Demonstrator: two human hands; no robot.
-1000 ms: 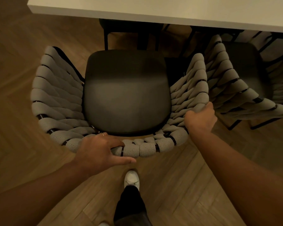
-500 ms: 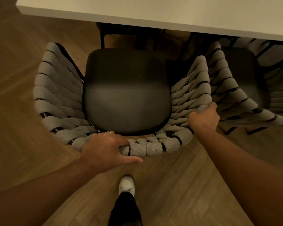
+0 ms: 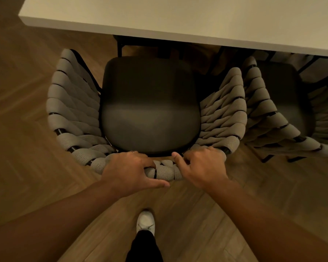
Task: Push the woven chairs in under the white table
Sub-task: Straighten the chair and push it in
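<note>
Fingers [image 3: 140,159] of left hand [image 3: 129,173] and right hand [image 3: 203,167] curl over woven chair [image 3: 74,110] backrest.

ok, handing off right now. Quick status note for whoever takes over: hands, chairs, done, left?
Left hand: grips the back rim of the near woven chair.
Right hand: fingers curled over the same rim, close beside it.
Near chair's seat is in full view, just short of the white table edge. The second woven chair stands to its right, also mostly out.
Done: both hands set on the back.
Left: push this chair under, then the second one.
</note>
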